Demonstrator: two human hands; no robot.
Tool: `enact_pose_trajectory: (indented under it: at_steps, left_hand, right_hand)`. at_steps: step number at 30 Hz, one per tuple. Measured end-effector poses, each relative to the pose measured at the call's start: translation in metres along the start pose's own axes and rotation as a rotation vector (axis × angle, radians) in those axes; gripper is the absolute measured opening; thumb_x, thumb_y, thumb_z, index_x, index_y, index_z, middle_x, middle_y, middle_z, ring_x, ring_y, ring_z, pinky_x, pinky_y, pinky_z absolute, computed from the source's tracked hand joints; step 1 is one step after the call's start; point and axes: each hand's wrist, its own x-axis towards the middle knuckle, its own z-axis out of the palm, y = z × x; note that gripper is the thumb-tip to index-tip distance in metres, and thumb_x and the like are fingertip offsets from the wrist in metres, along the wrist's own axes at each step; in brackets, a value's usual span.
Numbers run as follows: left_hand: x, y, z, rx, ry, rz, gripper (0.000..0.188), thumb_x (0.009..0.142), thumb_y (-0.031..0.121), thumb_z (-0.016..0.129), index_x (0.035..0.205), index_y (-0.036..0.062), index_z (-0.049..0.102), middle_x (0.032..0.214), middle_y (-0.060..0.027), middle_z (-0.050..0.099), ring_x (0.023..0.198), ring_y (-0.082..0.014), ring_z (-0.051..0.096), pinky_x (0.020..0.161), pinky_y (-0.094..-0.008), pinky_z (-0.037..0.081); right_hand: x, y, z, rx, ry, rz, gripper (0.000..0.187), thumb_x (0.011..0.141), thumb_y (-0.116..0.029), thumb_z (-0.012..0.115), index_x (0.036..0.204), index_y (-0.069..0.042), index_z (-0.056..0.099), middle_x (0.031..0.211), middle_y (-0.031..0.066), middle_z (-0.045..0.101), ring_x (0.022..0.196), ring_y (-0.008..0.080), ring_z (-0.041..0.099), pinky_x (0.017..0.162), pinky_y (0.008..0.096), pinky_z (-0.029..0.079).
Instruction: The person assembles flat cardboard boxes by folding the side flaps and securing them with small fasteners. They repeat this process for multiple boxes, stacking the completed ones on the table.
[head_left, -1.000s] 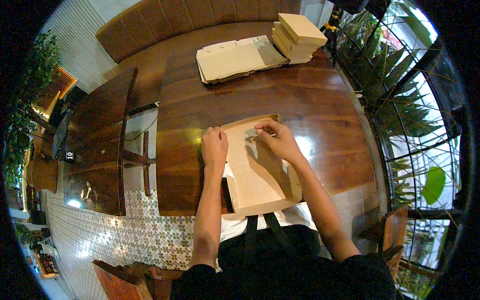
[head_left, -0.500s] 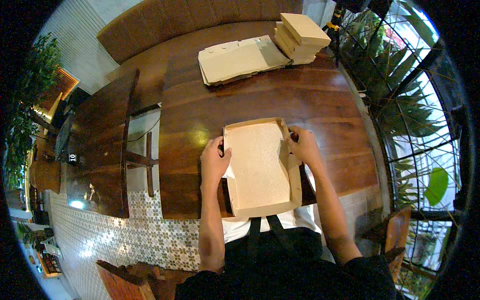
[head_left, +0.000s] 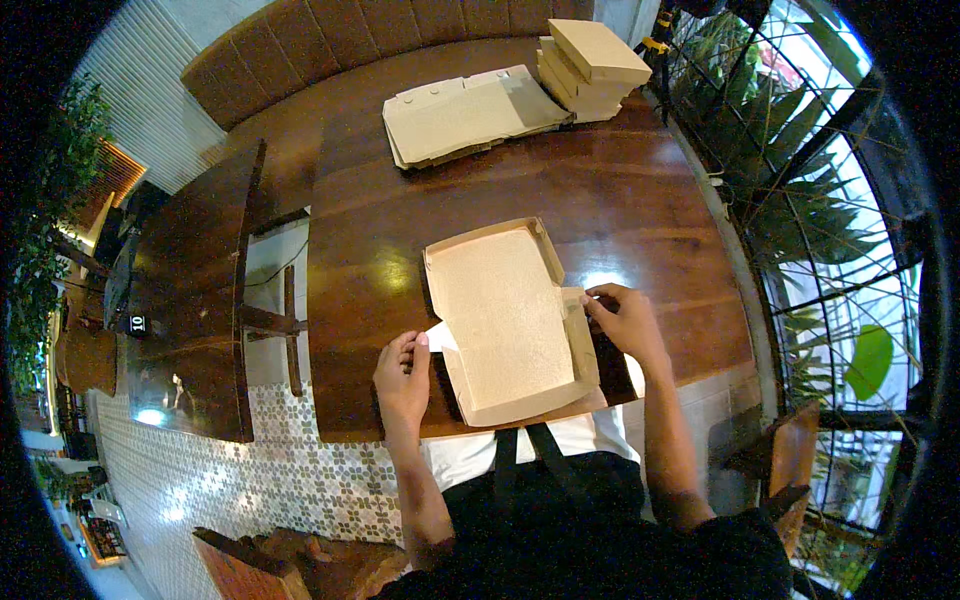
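Note:
An opened brown cardboard box [head_left: 505,315] lies at the near edge of the wooden table, its shallow walls standing up and its inside bare. My left hand [head_left: 405,375] is closed at the box's left side, thumb and fingers pinching a pale side flap [head_left: 437,340] that sticks outward. At the right side my right hand [head_left: 622,318] pinches another side flap [head_left: 573,298] between thumb and forefinger. Both forearms reach in from the lower edge, one on each side of the box.
On the far part of the wooden table [head_left: 380,220] lie flat cardboard blanks [head_left: 470,115], beside a stack of folded boxes [head_left: 595,65]. A padded bench [head_left: 320,50] runs behind. A second table [head_left: 195,290] stands left, and a metal grille with plants [head_left: 800,200] borders the right.
My hands have moved from the box's upper side walls down to its side flaps and spread apart. The flaps now stick outward, and the box has turned slightly, its far end leftward.

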Motion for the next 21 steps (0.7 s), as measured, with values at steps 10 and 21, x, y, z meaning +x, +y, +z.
enact_pose_trajectory:
  at_steps: [10, 21]
  left_hand:
    - [-0.006, 0.033, 0.024, -0.100, -0.061, 0.214, 0.029, 0.098, 0.009, 0.068, 0.125, 0.0006, 0.065, 0.119, -0.0157, 0.069, 0.112, -0.0280, 0.067, 0.098, -0.0404, 0.054]
    - [0.093, 0.105, 0.065, 0.372, 0.199, 0.816, 0.047, 0.093, 0.024, 0.072, 0.134, 0.0055, 0.059, 0.137, -0.0170, 0.061, 0.131, -0.0356, 0.053, 0.112, -0.0490, 0.041]
  right_hand:
    - [-0.002, -0.014, 0.022, 0.141, 0.071, -0.222, 0.025, 0.095, -0.018, 0.072, 0.113, 0.000, 0.076, 0.101, 0.0182, 0.078, 0.089, 0.0246, 0.076, 0.085, 0.0358, 0.059]
    - [0.001, 0.002, 0.033, 0.332, 0.226, -0.224, 0.024, 0.095, -0.016, 0.075, 0.111, 0.001, 0.076, 0.097, 0.0105, 0.078, 0.086, 0.0153, 0.072, 0.082, 0.0304, 0.057]
